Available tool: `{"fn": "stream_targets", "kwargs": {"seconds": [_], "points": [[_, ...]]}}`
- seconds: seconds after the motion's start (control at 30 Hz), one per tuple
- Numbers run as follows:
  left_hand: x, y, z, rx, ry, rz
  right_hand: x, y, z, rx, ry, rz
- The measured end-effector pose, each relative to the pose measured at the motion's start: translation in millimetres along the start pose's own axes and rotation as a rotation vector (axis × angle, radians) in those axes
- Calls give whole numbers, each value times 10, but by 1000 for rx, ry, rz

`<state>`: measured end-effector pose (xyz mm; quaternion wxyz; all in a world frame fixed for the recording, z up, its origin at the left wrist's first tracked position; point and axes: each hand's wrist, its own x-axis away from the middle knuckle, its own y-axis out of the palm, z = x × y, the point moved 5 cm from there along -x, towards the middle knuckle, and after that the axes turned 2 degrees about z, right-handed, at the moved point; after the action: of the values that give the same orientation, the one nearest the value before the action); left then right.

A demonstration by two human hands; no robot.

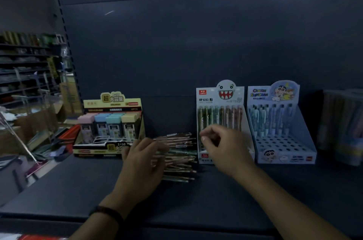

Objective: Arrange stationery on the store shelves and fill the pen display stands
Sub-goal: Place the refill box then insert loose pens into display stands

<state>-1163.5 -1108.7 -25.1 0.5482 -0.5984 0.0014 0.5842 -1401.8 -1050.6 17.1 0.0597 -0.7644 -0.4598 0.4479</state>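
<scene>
The shelf (78, 184) carries three displays, and the work on it looks about half done.

The blue stand (284, 158) at the right has blue pens (271, 119) in its far rows only. Its near holes (279, 142) are empty, so it needs many more.

The white stand (220, 100), just left of the blue one, has a far row (220, 115) of pens standing upright. Its near part is hidden behind the right hand, so I cannot say how full it is.

The yellow box (110, 110) at the far left seems already stocked and in place.

The bundle (180, 153) of loose pens lies sideways between the yellow box and the white stand. It is thick, so I judge that most of the filling is left.

The left hand (141, 163) has its fingers curled round the left end of the bundle. The right hand (224, 145) hovers in front of the white stand with fingers bent and thumb near the forefinger. Whether it pinches a pen is too blurred to tell.
</scene>
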Motion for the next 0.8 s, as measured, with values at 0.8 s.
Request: {"fn": "stream_targets", "kwargs": {"seconds": [0.8], "points": [[41,-91,8,79,-151,122,208,150,184,-29,-12,14]]}}
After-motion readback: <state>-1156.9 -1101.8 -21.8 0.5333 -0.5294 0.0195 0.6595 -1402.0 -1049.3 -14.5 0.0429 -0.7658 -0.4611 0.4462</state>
